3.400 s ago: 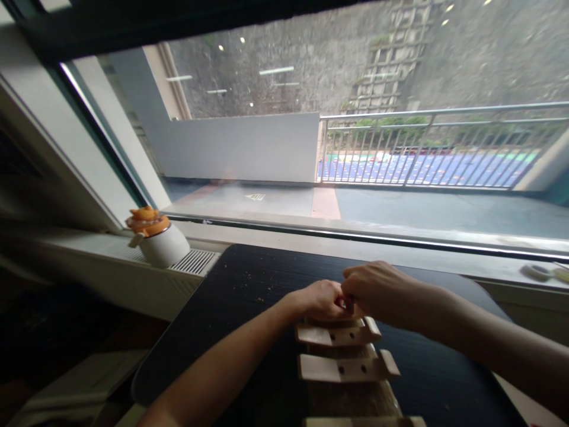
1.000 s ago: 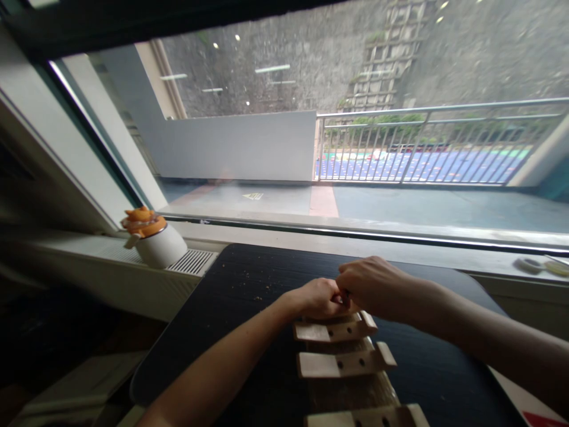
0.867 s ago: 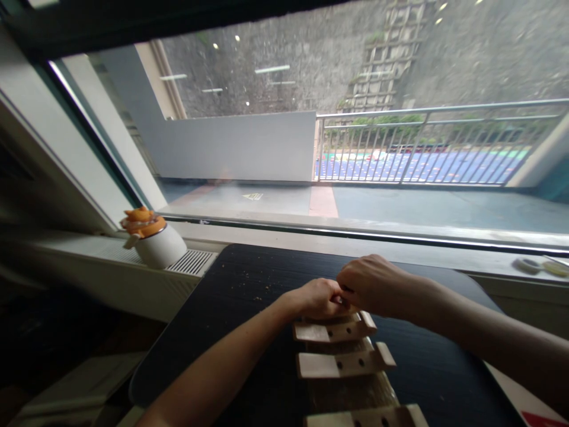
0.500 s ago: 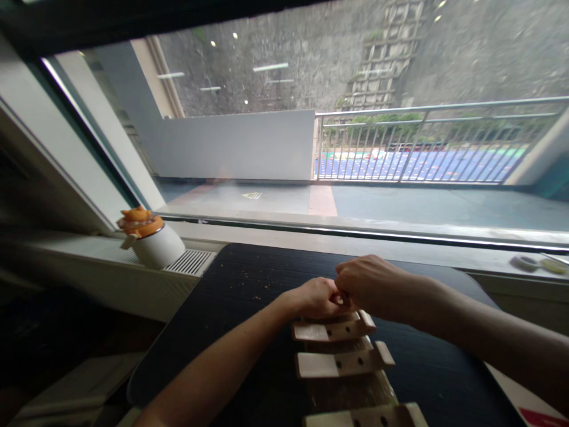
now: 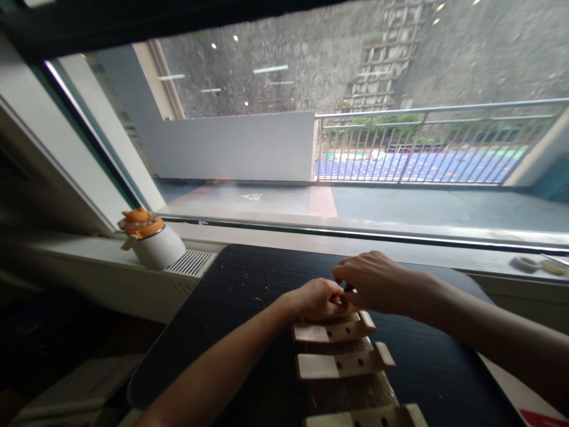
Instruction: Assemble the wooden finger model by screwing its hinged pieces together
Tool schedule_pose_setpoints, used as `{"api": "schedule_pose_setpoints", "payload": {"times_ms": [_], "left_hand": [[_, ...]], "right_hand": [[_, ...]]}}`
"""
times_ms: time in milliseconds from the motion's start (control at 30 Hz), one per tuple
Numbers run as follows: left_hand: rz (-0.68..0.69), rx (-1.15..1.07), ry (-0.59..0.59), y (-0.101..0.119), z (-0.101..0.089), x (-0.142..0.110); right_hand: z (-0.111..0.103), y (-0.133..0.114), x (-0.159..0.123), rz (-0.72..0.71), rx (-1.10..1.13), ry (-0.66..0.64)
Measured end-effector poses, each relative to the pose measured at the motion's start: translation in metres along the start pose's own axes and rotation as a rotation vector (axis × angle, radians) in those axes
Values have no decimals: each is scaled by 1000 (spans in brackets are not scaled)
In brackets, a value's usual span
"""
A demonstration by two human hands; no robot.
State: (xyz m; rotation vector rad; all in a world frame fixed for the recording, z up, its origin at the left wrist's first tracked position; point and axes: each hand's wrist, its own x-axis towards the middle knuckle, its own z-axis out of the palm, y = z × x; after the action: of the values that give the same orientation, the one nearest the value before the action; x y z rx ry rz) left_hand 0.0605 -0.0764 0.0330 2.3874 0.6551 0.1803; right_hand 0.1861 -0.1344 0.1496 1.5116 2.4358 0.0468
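Note:
A light wooden assembly [image 5: 344, 365] with several notched cross slats lies on the dark table [image 5: 249, 332], running from the bottom edge toward the window. My left hand [image 5: 317, 298] is closed in a fist at the assembly's far end. My right hand [image 5: 376, 283] is closed just to the right of it, fingertips pinched against the left hand. A small dark thing shows between the two hands, too small to name. What each hand grips is hidden by the fingers.
A white pot with an orange lid [image 5: 151, 240] stands on the vented sill at the left. Crumbs of wood dust [image 5: 258, 284] lie scattered on the table. Small objects [image 5: 537, 265] rest on the sill at far right. A window with a railing fills the background.
My right hand has lifted slightly and its fingers have shifted at the pinch point. The left hand and the wooden assembly have stayed in place.

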Motion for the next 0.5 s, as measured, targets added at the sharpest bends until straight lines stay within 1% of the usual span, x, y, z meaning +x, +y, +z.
{"api": "schedule_pose_setpoints", "payload": {"times_ms": [100, 200, 400, 500], "left_hand": [[-28, -5, -9, 2, -1, -1], [-46, -9, -9, 4, -3, -2], [-27, -10, -5, 5, -3, -1], [-17, -8, -5, 5, -3, 0]], "right_hand": [[-7, -3, -4, -52, 33, -48], [-7, -6, -6, -66, 22, -96], [4, -1, 2, -29, -23, -37], [3, -1, 1, -1, -29, -28]]}}
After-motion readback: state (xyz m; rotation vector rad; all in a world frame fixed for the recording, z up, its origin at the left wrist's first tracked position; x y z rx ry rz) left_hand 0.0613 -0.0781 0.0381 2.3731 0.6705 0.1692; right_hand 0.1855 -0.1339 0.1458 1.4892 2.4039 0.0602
